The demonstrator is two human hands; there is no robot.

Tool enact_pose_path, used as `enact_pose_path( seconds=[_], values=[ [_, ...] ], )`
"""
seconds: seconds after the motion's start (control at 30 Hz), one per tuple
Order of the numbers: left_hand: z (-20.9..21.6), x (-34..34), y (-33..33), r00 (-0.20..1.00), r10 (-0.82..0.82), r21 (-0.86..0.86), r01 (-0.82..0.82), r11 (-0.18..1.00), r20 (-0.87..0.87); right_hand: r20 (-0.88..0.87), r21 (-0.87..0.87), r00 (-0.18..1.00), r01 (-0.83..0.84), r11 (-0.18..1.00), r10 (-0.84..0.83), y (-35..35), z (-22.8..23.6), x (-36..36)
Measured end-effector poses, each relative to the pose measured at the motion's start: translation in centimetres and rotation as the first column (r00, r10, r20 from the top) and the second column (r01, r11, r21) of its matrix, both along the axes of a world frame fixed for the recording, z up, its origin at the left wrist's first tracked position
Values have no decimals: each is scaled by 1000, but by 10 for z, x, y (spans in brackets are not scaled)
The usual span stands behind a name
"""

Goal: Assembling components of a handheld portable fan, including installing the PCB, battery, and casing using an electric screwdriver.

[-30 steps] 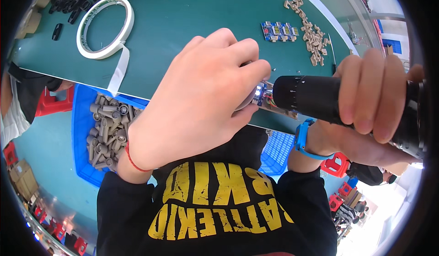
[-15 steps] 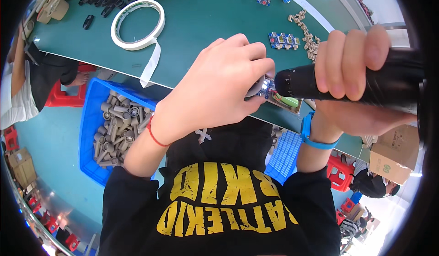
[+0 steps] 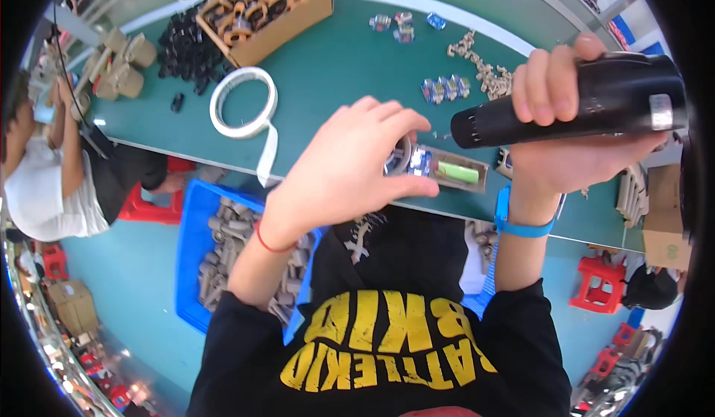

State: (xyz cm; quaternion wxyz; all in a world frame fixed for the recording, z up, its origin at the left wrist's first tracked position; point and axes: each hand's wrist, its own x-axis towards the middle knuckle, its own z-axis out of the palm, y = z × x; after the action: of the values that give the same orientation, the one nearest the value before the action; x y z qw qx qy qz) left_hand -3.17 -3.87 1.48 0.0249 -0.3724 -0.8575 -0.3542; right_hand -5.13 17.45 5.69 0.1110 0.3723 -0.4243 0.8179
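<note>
Black plastic fills the right grip [image 3: 553,89]: its fingers are wrapped firmly round the barrel of a power driver [image 3: 622,93], whose marked nose points left over the tabletop [image 3: 350,52]. The open housing [image 3: 480,173] lies at the near edge of that tabletop, in front of the person, with a blue circuit board [image 3: 421,161] towards its round end and a green battery cell [image 3: 456,171] beside the board. Around that round end hangs the left grip [image 3: 357,149], thumb and forefinger parted and not pinching (whether the palm or the hidden fingers touch the housing I cannot tell).

My reading is that the step in hand is fastening the board inside the housing; the driver's nose stands near the board but apart from it, and no bit can be made out, so whether a screw is already seated is unclear. If one remains to be driven, the next move calls for the left fingers to close on the round end and steady it while the nose is lined up squarely; otherwise, for the driver to be drawn clear. Three more boards [image 3: 445,88] sit just beyond, near some small beige parts [image 3: 495,82].
</note>
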Motion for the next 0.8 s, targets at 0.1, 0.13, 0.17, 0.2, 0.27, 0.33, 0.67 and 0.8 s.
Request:
enact_pose_path(
  seconds=[0.1,0.13,0.17,0.2,0.27,0.33,0.67,0.8],
  values=[
    [2,-4,6,958,36,119,-73,990,283,32,-80,999,38,996,-36,-5,-13,0],
    [8,-7,8,961,27,99,-56,993,274,64,-86,997,55,995,-49,-6,-14,1],
    [13,-11,10,942,52,68,-78,995,332,155,18,949,275,961,-274,-10,-8,15],
    [17,-16,13,918,79,35,-100,994,389,83,-109,994,75,991,-66,-8,-11,12],
    [18,-25,19,927,55,38,-74,997,370,139,47,933,329,943,-332,-16,-5,15],
    [20,-34,25,915,85,-93,-53,994,394,151,142,872,446,883,-465,-18,-3,11],
    [3,-37,38,956,200,-133,-175,976,214,387,-176,754,626,760,-531,-12,21,19],
    [18,-29,21,936,140,-120,-106,987,323,148,121,909,376,919,-391,200,-11,40]
  ],
)
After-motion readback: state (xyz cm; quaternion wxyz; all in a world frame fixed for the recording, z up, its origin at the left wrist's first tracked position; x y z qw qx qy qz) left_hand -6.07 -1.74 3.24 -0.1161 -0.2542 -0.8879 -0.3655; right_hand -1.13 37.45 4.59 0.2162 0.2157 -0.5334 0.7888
